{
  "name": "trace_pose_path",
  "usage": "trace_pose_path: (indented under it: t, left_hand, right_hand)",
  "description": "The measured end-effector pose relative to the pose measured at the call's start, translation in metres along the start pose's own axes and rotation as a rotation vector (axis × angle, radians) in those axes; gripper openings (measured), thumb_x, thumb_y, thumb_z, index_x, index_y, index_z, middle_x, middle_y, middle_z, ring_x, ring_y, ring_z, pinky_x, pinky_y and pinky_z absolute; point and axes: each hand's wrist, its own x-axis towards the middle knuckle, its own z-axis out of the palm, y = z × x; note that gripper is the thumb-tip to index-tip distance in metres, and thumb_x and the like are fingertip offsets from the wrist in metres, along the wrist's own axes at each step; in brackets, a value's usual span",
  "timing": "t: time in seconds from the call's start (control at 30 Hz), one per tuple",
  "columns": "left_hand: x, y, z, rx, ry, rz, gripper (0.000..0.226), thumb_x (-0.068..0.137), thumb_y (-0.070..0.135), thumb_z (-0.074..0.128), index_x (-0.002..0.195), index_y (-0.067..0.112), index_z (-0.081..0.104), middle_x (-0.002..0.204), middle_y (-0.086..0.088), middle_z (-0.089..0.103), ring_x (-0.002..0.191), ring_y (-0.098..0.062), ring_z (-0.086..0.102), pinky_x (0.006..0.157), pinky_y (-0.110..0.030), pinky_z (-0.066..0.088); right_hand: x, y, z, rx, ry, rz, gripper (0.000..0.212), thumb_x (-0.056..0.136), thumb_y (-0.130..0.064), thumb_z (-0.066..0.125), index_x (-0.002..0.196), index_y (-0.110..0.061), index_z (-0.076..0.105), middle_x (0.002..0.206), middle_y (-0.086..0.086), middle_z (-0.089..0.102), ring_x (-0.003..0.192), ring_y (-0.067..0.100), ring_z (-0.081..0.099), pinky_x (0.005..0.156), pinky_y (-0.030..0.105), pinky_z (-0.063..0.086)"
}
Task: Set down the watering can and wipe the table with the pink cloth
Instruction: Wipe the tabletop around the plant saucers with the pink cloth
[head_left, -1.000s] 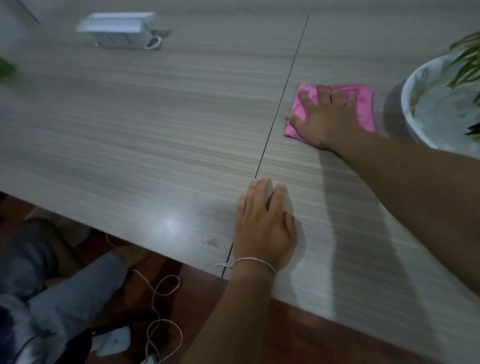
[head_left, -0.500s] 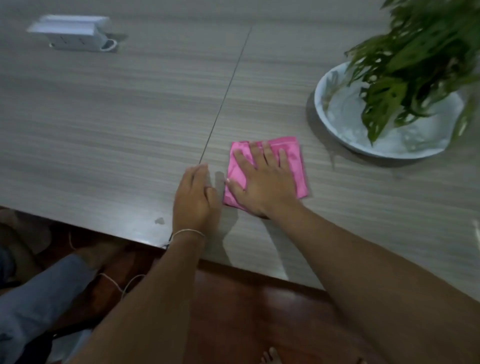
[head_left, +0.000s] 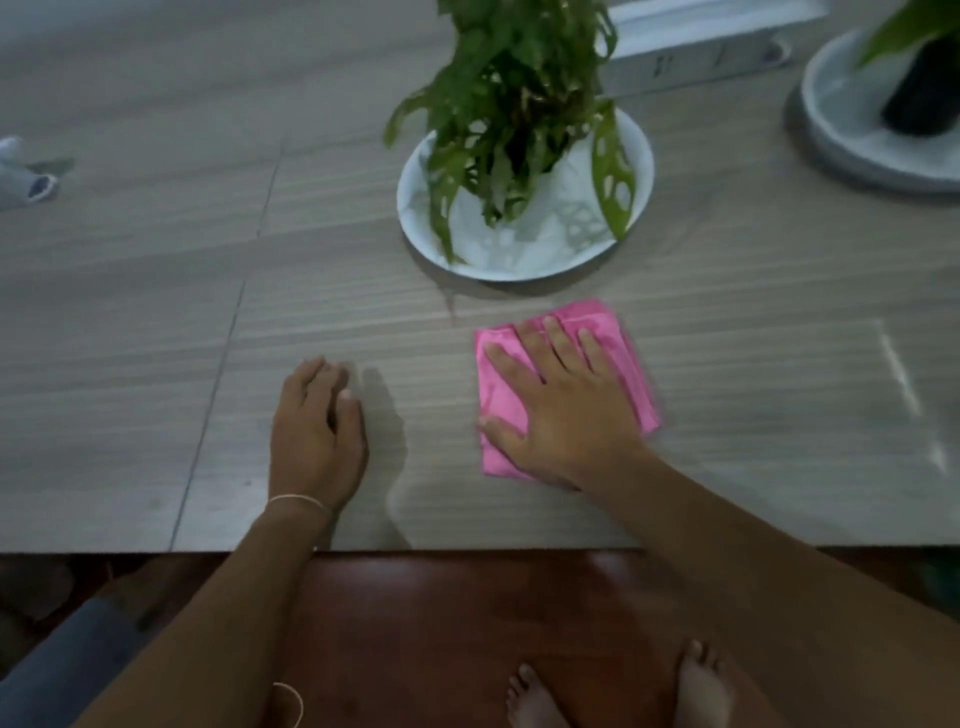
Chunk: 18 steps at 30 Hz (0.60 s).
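Note:
The pink cloth (head_left: 610, 332), folded into a square, lies on the grey wood-grain table (head_left: 130, 322) close to the near edge. My right hand (head_left: 566, 410) presses flat on it with fingers spread, covering most of it. My left hand (head_left: 317, 436) rests palm down on the bare table to the left of the cloth, holding nothing. No watering can is in view.
A green plant (head_left: 519, 93) in a white dish (head_left: 415, 234) stands just behind the cloth. A second white dish (head_left: 831, 150) with a dark pot sits far right, a white box (head_left: 691, 52) behind. A blurred white object (head_left: 26, 182) lies at the left edge. Bare feet (head_left: 696, 691) stand below.
My right hand has slid the pink cloth toward me and then rightward, away from my left hand, ending in front of the plant dish. The view swung right.

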Motion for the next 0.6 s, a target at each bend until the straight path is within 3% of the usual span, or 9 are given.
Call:
trace_pose_path:
  t: [0.1, 0.23, 0.37, 0.6]
  left_hand:
    - [0.001, 0.066, 0.033, -0.062, -0.074, 0.183, 0.041, 0.100, 0.023, 0.044, 0.132, 0.001, 0.058, 0.141, -0.019, 0.049, 0.134, -0.034, 0.046, 0.113, -0.048, 0.038]
    - [-0.001, 0.149, 0.087, -0.082, -0.214, 0.382, 0.045, 0.102, 0.028, 0.042, 0.137, 0.004, 0.056, 0.144, -0.016, 0.049, 0.138, -0.030, 0.044, 0.116, -0.043, 0.035]
    - [-0.005, 0.216, 0.134, -0.063, -0.327, 0.544, 0.049, 0.101, 0.030, 0.044, 0.146, 0.008, 0.048, 0.150, -0.011, 0.046, 0.144, -0.027, 0.038, 0.116, -0.047, 0.034]
    - [-0.002, 0.241, 0.151, -0.047, -0.302, 0.548, 0.055, 0.099, 0.034, 0.044, 0.143, 0.002, 0.048, 0.149, -0.017, 0.047, 0.141, -0.031, 0.040, 0.119, -0.045, 0.031]
  right_hand:
    - [-0.032, 0.072, -0.018, -0.024, 0.021, 0.116, 0.081, 0.095, -0.077, 0.026, 0.165, -0.038, 0.019, 0.175, 0.006, 0.014, 0.162, 0.030, 0.007, 0.129, 0.056, 0.004]
    - [-0.079, 0.166, -0.039, -0.065, 0.077, 0.275, 0.079, 0.097, -0.077, 0.019, 0.165, -0.036, 0.022, 0.174, 0.008, 0.018, 0.161, 0.032, 0.015, 0.128, 0.057, 0.011]
    - [-0.123, 0.257, -0.054, -0.074, 0.125, 0.437, 0.081, 0.096, -0.078, 0.020, 0.163, -0.034, 0.028, 0.172, 0.012, 0.027, 0.159, 0.036, 0.022, 0.127, 0.058, 0.016]
    - [-0.211, 0.425, -0.096, -0.097, 0.184, 0.750, 0.082, 0.099, -0.076, 0.010, 0.163, -0.026, 0.021, 0.169, 0.022, 0.026, 0.155, 0.044, 0.024, 0.127, 0.059, 0.018]
